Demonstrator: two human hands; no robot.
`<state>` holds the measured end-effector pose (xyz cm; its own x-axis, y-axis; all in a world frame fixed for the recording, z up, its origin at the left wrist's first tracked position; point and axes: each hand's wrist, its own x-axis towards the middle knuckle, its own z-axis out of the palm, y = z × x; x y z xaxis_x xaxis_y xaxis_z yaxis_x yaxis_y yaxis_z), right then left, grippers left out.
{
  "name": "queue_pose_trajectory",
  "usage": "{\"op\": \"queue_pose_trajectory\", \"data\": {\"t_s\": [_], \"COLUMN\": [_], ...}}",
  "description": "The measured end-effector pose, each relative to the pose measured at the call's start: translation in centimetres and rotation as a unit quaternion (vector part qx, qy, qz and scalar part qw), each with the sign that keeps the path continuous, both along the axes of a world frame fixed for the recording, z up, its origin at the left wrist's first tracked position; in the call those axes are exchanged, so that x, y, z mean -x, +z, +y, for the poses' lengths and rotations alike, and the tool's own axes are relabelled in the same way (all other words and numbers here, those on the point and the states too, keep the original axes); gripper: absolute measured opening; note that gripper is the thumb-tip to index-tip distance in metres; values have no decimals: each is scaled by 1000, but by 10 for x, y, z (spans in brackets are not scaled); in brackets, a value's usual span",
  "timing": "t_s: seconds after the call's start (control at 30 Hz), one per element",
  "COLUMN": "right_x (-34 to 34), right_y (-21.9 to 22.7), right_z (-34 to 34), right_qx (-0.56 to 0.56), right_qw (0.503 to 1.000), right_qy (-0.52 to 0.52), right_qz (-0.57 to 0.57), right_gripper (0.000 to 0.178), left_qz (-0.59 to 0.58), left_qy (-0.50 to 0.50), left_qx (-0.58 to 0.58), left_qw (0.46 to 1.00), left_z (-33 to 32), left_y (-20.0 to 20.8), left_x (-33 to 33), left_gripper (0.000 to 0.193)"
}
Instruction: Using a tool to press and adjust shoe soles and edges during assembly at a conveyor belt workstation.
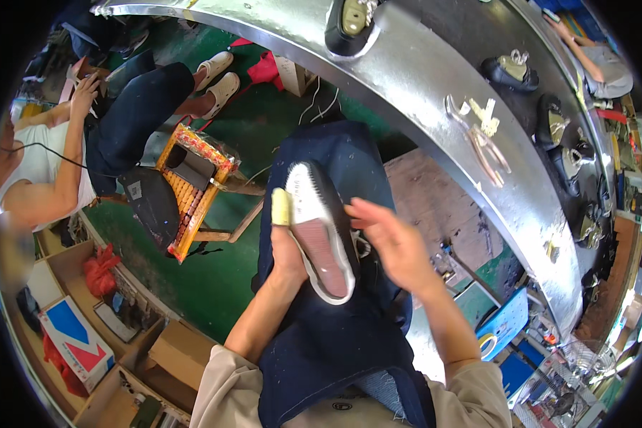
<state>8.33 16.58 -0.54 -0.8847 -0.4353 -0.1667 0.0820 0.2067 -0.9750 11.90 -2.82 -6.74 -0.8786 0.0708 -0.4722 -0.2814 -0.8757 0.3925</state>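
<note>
Bottom up over my lap lies a dark shoe point(322, 246) with a white, stitch-edged forepart and a pinkish panel toward its heel. My left hand point(287, 253) grips it along the left edge, the thumb wrapped in a yellow cover point(281, 207). The left fingers under the shoe are hidden. Just off the right side of the shoe, my right hand point(396, 246) has its fingers stretched out, with nothing seen in them. A dark blue apron point(335, 357) covers my lap beneath the shoe.
A curved metal bench point(435, 78) carries pincers point(483, 146) and dark shoes point(510, 71). At left, a person point(64, 143) sits beside a bamboo stool point(200, 182). Lower left stands a divided wooden shelf point(114, 406) with boxes. Another person point(599, 68) is at far right.
</note>
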Motion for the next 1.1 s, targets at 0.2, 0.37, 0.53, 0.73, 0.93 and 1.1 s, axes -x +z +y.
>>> {"op": "queue_pose_trajectory", "data": {"t_s": [0.2,0.37,0.53,0.73,0.93,1.1], "right_x": [3,-13,-8,89,133,131], "right_y": [-26,-8,-9,32,2,23], "right_z": [29,-1,-4,70,142,144], "right_qx": [-73,-139,-155,-333,-530,-533], "right_qw": [996,989,987,855,737,752], "right_qy": [-14,-37,30,-239,-128,-115], "right_qz": [-42,-16,-21,317,400,369], "right_gripper": [33,38,38,22,41,33], "left_qz": [-147,-107,-115,-131,-145,290], "left_qy": [-50,-105,-52,-86,-77,32], "left_qx": [229,432,125,144,170,323], "left_qw": [961,889,984,977,972,901], "left_z": [-17,-1,-10,-11,-4,-26], "left_y": [-41,-38,-52,-3,40,20], "left_x": [24,37,32,51,81,82], "left_gripper": [43,40,50,68,63,55]}}
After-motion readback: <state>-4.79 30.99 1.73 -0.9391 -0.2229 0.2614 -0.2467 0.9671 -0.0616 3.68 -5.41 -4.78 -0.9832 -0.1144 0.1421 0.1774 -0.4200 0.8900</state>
